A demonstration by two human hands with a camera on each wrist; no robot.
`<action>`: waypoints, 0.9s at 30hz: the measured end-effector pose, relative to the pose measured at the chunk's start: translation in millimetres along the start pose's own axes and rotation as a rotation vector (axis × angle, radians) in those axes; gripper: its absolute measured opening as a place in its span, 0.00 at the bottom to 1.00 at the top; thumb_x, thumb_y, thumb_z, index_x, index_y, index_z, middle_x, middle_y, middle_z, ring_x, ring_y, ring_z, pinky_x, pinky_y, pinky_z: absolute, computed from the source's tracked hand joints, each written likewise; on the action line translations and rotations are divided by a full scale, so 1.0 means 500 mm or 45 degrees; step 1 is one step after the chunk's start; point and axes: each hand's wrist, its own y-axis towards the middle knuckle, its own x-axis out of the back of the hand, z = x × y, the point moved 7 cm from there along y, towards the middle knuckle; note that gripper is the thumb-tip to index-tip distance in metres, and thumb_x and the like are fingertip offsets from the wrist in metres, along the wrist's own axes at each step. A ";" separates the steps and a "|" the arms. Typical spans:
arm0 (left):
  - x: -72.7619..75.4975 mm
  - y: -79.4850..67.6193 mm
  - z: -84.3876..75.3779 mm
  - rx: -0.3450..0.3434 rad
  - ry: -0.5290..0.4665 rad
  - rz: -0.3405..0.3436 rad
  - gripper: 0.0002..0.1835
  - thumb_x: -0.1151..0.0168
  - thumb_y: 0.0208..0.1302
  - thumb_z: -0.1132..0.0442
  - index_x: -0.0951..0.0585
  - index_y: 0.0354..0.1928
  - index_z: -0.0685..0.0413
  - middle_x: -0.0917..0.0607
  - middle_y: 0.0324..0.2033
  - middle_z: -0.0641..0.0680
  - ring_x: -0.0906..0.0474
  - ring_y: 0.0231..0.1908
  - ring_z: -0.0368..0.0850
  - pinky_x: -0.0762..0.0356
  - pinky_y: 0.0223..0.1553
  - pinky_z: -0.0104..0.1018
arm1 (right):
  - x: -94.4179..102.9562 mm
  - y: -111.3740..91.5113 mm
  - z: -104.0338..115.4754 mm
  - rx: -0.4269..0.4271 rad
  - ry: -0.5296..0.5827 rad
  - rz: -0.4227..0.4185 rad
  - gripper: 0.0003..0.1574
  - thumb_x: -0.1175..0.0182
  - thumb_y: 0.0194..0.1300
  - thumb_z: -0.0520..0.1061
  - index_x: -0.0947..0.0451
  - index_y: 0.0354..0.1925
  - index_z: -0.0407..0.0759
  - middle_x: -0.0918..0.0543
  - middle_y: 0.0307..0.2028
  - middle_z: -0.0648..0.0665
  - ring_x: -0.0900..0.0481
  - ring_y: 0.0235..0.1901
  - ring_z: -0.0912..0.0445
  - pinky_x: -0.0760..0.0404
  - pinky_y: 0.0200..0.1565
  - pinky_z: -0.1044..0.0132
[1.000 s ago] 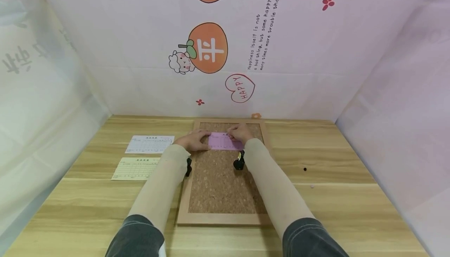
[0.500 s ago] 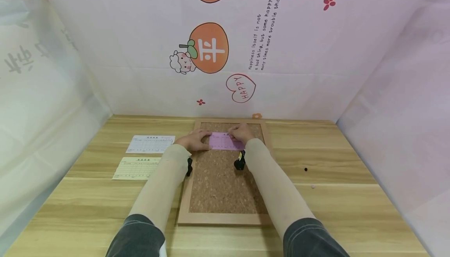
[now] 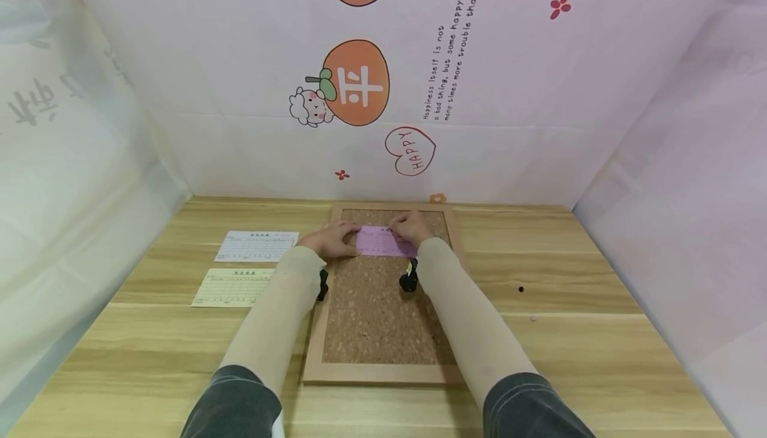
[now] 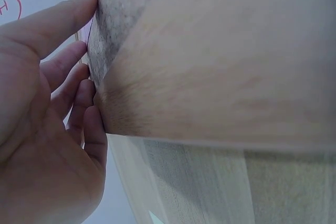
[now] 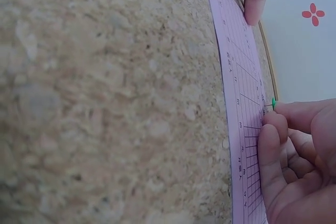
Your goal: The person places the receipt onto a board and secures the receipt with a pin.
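Lying flat, the corkboard (image 3: 371, 325) bears a pink slip (image 3: 374, 242) near its far end. My loosely spread left hand (image 3: 330, 239) touches the slip's left end; my right hand (image 3: 413, 227) pinches a green pin (image 5: 273, 103). Pinning seems underway; I'd press straight in next.

Pink sheet (image 3: 375, 241) partly behind right hand (image 3: 413, 227)

Pink slip (image 3: 373, 241) (black-ruled grid), green pin (image 5: 273, 103)

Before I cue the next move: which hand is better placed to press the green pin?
Right, likely: the right hand pinches the pin near the upper edge of the slip; the left hand touches its left end.
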 end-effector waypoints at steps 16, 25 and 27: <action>0.001 -0.003 0.001 0.010 -0.014 -0.003 0.37 0.40 0.72 0.52 0.41 0.78 0.51 0.50 0.77 0.59 0.58 0.76 0.60 0.52 0.71 0.60 | -0.001 -0.018 0.011 -0.008 -0.023 -0.024 0.08 0.39 0.71 0.40 0.15 0.43 0.37 0.21 0.34 0.47 0.26 0.31 0.57 0.26 0.32 0.66; -0.001 -0.002 0.003 0.013 -0.014 -0.001 0.37 0.40 0.72 0.52 0.41 0.78 0.50 0.50 0.77 0.59 0.58 0.76 0.60 0.52 0.71 0.60 | -0.003 -0.012 0.007 -0.013 -0.053 -0.043 0.09 0.38 0.71 0.42 0.16 0.43 0.37 0.21 0.34 0.47 0.25 0.30 0.58 0.26 0.31 0.67; -0.003 0.000 0.005 0.016 -0.016 0.000 0.37 0.40 0.72 0.52 0.41 0.78 0.50 0.50 0.78 0.59 0.58 0.76 0.60 0.52 0.71 0.60 | -0.004 -0.012 0.007 -0.011 -0.061 -0.042 0.09 0.38 0.71 0.42 0.16 0.43 0.37 0.21 0.33 0.47 0.25 0.29 0.57 0.26 0.30 0.67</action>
